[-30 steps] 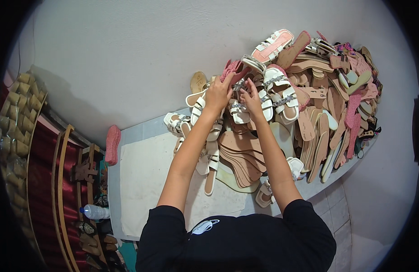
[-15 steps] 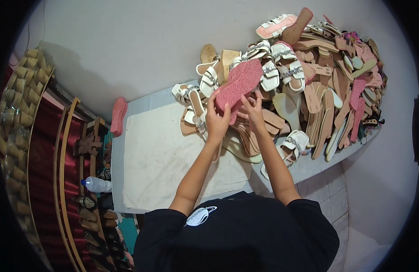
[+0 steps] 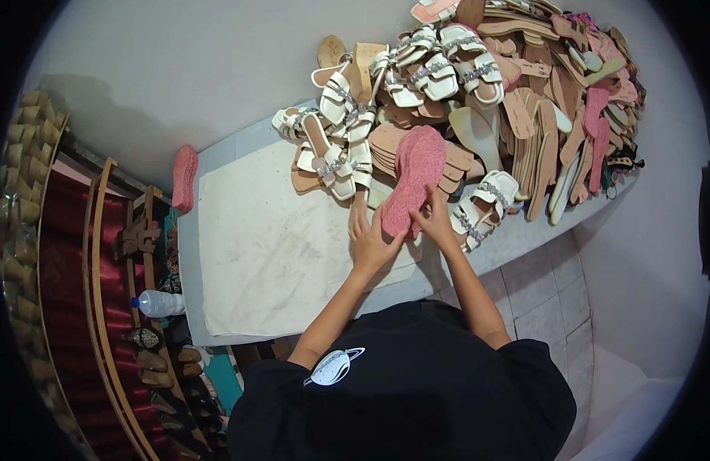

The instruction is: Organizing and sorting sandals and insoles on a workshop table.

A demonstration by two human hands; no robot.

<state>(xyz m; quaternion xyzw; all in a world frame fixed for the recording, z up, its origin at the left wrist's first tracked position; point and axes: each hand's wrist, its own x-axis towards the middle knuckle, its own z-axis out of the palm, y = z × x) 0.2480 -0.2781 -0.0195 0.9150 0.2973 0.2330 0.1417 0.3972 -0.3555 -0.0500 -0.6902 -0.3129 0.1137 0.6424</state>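
Together my left hand (image 3: pixel 375 240) and my right hand (image 3: pixel 438 220) hold a thick stack of pink, rough-textured shoe soles (image 3: pixel 421 163), toe end pointing away from me. The left hand grips its heel end, with some fingers stretched out beside the soles. On the heel part's right edge, the right hand's fingers are closed. Left of the stack lie white sandals (image 3: pixel 338 173) with glittery straps. Beneath and behind it are tan soles (image 3: pixel 385 150). A single white sandal (image 3: pixel 484 203) rests close to my right hand.
A pale cloth (image 3: pixel 255 246) covers part of the grey table. More pink soles (image 3: pixel 184 178) stand at its far left corner. A large heap of tan soles (image 3: pixel 535 146) fills the right side. A water bottle (image 3: pixel 159 303) and a wooden rack (image 3: pixel 101 253) are at the left.
Both hands have brought the pink soles down toward me, and the stack now points more upright in view. The left hand's fingers have shifted toward the heel end.
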